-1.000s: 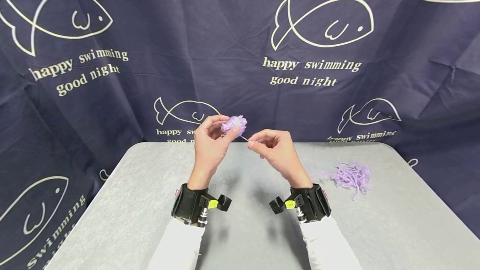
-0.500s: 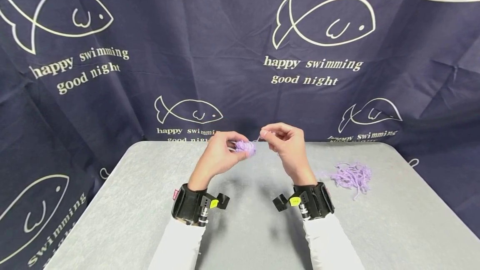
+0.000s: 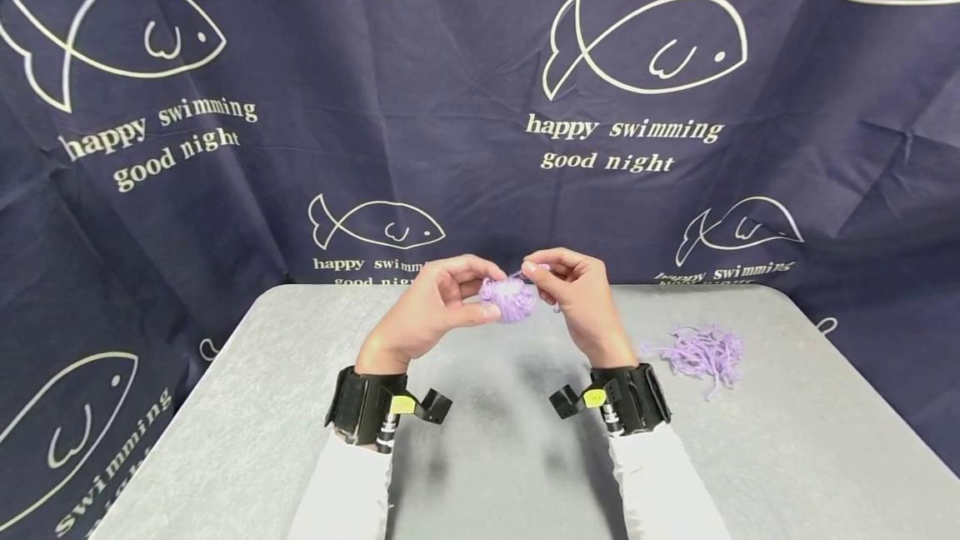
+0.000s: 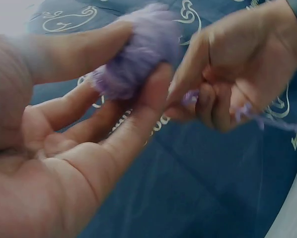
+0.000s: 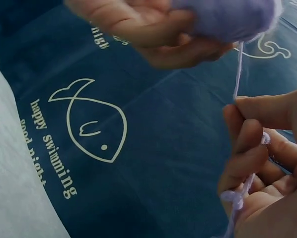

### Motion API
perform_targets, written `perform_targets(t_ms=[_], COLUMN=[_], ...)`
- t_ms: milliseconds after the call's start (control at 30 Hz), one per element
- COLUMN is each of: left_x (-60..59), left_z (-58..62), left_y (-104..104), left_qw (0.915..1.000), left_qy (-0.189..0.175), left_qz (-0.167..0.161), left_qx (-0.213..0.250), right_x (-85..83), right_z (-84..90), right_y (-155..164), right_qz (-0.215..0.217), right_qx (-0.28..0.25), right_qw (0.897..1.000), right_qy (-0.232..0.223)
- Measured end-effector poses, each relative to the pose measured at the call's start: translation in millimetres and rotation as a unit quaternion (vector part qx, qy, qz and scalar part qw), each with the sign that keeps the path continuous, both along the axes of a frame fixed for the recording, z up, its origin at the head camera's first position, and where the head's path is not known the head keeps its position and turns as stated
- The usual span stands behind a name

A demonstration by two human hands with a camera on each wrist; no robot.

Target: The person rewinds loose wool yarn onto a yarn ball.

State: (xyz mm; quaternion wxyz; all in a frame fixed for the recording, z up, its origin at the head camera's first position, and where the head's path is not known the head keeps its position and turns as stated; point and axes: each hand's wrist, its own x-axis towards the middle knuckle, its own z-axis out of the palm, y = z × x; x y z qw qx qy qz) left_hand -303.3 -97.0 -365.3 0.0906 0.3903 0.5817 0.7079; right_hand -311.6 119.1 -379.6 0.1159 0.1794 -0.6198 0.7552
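Observation:
A small ball of lilac yarn (image 3: 510, 300) is held between the thumb and fingers of my left hand (image 3: 442, 298), raised over the far part of the table. In the left wrist view the yarn ball (image 4: 138, 54) looks blurred. My right hand (image 3: 579, 294), just to its right, pinches the strand between thumb and forefinger. Seen from the right wrist, a short taut strand (image 5: 239, 72) runs from the ball to those fingertips. Past the pinch, the yarn passes through the curled fingers and leaves below the palm, with a small kink (image 5: 233, 198) in it.
A loose tangled heap of lilac yarn (image 3: 703, 354) lies on the grey table (image 3: 225, 440), right of my right forearm. Behind the table's far edge hangs a dark blue cloth (image 3: 480, 107) with white fish and lettering. Both wrists wear black straps with camera mounts.
My left hand has moved right, tilting and turning the ball. My right hand first drew up and right from the ball, then stayed nearly still as the ball came closer to it.

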Motion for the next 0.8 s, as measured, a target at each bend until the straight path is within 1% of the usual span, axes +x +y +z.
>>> perform_targets(t_ms=[100,233,367,433,467,533,567,633,667,700,733,800], left_x=[1.2,1.7,0.4,-0.8,-1.2,-1.9,-2.0,-1.9,-2.3,-2.0,-1.8,-1.9], left_z=[1.5,3.3,4.3,4.1,4.0,3.8,3.4,2.6,1.5,1.1,0.2,-1.4], left_y=[2.5,6.6,9.5,10.4,10.9,11.9,12.3,13.1,13.5,14.1,14.6,15.3], left_qw=[0.9972,0.9880,0.9770,0.9722,0.9698,0.9646,0.9609,0.9507,0.9444,0.9363,0.9269,0.9080], left_qy=[-0.032,-0.060,-0.081,-0.084,-0.083,-0.068,-0.056,-0.029,-0.012,0.007,0.029,0.065], left_qz=[0.014,0.050,0.108,0.145,0.167,0.218,0.247,0.301,0.325,0.351,0.374,0.409], left_qx=[0.066,0.133,0.165,0.163,0.158,0.132,0.112,0.069,0.047,0.019,-0.009,-0.066], right_x=[0.4,1.9,3.4,4.0,4.5,5.0,5.6,7.1,7.6,8.0,8.8,9.1], right_z=[-1.6,-2.1,-1.3,-0.7,-0.4,-0.2,0.2,1.1,1.4,1.7,2.4,2.3], right_y=[-3.1,-6.7,-9.6,-11.0,-11.6,-12.5,-12.9,-13.4,-13.5,-13.6,-13.6,-13.1], right_qz=[0.012,0.015,0.008,0.000,-0.003,-0.013,-0.015,-0.020,-0.023,-0.026,-0.029,-0.032], right_qx=[0.020,0.058,0.108,0.143,0.161,0.198,0.213,0.235,0.242,0.246,0.247,0.240], right_qw=[1.000,0.998,0.994,0.990,0.987,0.980,0.976,0.971,0.969,0.967,0.967,0.968], right_qy=[-0.014,-0.025,-0.013,0.001,0.008,0.023,0.031,0.043,0.048,0.055,0.062,0.073])
